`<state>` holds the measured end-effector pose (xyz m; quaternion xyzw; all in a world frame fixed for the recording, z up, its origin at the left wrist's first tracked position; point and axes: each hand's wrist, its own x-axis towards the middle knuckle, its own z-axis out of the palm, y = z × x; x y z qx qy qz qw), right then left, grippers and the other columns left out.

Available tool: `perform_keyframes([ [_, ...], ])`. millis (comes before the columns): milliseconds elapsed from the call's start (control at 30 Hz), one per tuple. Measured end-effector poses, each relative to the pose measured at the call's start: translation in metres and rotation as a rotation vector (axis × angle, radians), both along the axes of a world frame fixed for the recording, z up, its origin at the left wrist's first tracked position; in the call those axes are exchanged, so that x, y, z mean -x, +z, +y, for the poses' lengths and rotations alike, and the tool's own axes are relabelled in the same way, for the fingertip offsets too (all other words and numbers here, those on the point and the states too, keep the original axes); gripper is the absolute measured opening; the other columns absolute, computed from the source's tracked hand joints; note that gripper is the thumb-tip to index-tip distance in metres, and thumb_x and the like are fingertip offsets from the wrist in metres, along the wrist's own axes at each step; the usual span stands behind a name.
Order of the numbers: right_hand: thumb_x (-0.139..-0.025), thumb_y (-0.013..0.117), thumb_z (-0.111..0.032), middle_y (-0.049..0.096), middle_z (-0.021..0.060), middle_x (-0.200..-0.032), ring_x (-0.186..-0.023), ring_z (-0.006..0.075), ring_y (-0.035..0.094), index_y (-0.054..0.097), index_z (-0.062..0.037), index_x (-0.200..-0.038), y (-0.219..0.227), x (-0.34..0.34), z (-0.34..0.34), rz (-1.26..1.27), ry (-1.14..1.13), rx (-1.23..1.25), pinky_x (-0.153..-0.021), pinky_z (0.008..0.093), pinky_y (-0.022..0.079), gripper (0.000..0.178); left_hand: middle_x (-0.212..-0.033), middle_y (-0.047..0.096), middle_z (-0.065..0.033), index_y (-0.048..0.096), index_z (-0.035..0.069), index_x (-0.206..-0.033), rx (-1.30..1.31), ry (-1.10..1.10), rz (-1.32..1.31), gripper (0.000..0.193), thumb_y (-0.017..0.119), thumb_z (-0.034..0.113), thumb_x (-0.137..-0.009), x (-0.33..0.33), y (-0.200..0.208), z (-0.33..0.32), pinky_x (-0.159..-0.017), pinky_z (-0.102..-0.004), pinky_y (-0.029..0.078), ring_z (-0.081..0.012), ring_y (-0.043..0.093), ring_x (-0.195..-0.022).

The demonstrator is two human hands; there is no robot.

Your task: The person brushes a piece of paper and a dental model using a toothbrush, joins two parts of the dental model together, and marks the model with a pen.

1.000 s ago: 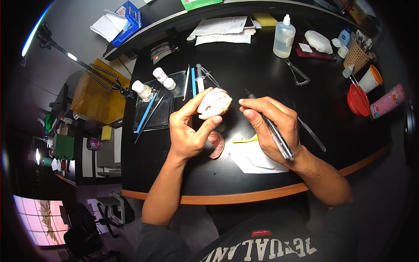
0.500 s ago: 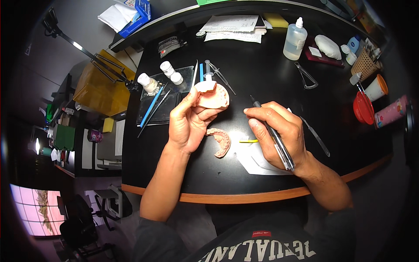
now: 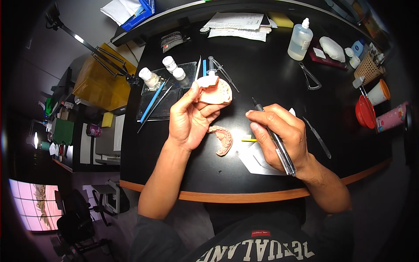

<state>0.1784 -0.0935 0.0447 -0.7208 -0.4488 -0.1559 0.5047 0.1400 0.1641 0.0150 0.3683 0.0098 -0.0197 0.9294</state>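
Observation:
My left hand (image 3: 190, 118) is closed on a pinkish dental cast (image 3: 215, 93), held raised above the bench with its row of teeth toward the right. Between the thumb and fingers of my right hand (image 3: 281, 133) is a black pen (image 3: 282, 151), its tip pointing up and left, apart from the cast. A second, horseshoe-shaped dental cast (image 3: 224, 141) lies on the black bench just below my left fingers. Beneath my right hand are a white sheet (image 3: 252, 162) and a small yellow-handled brush (image 3: 248, 139), both partly covered.
Beyond my left hand are white-capped jars (image 3: 170, 64), a blue-handled tool (image 3: 151, 101), a syringe (image 3: 212, 65) and tweezers (image 3: 228, 77). Right of my right hand lies a knife (image 3: 320, 140), with a caliper (image 3: 309, 78) farther off. A clear bottle (image 3: 300, 41) and red bowl (image 3: 365, 112) stand at the right.
Both hands keep their holds on the cast and the pen. The whole view has shifted slightly; otherwise the hands stay nearly in place.

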Motion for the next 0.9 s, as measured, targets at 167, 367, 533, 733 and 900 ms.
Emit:
perform_keyframes([
  [167,-0.088,0.076,0.005,0.069,0.0168,-0.087,-0.067,0.0243,0.071,0.076,0.0035,-0.109,-0.001,-0.003,-0.003,0.024,0.007,0.038,-0.056,0.0336,0.054,0.021,-0.124,0.078,-0.0171,0.065,0.006,-0.142,-0.103,0.062,0.012,0.049,0.051,0.042,-0.112,-0.002,0.004,-0.005,-0.096,-0.0342,0.051,-0.0281,0.077,-0.114],
  [367,-0.085,0.08,-0.004,0.068,0.0198,-0.089,-0.091,0.0409,0.074,0.073,0.0013,-0.109,-0.009,-0.014,-0.005,-0.017,0.125,0.366,-0.104,0.0509,0.057,0.026,-0.12,0.078,-0.0148,0.071,-0.004,-0.132,-0.437,0.358,-0.098,0.039,0.064,0.024,-0.107,-0.009,0.018,-0.013,-0.102,-0.0339,0.057,-0.0219,0.078,-0.107],
  [533,-0.082,0.083,-0.006,0.073,0.0264,-0.11,-0.122,0.0496,0.067,0.073,0.0024,-0.111,-0.012,0.007,0.011,0.024,0.129,0.51,-0.112,0.055,0.048,0.032,-0.105,0.081,-0.0108,0.079,-0.003,-0.111,-0.837,0.586,-0.309,0.018,0.075,0.009,-0.098,-0.008,0.005,0.0,-0.085,-0.0306,0.061,-0.0184,0.078,-0.091],
  [733,-0.098,0.071,-0.009,0.071,0.0148,-0.107,-0.096,0.0216,0.071,0.069,0.0045,-0.117,-0.025,-0.009,-0.008,0.019,0.21,0.548,-0.087,0.035,0.056,0.023,-0.079,0.078,-0.0052,0.074,0.011,-0.084,-1.089,0.92,-0.818,0.015,0.082,0.022,-0.078,-0.026,-0.011,-0.027,-0.064,-0.0364,0.059,-0.0265,0.077,-0.071],
  [900,-0.102,0.072,0.001,0.077,0.0183,-0.105,-0.093,0.0202,0.074,0.071,0.0107,-0.118,-0.034,-0.008,-0.009,0.135,0.19,0.487,-0.085,0.0298,0.061,0.019,-0.085,0.08,0.0053,0.069,0.014,-0.083,-1.22,0.866,-0.813,0.026,0.086,0.023,-0.067,-0.036,-0.032,-0.041,-0.079,-0.0416,0.046,-0.0212,0.076,-0.079],
])
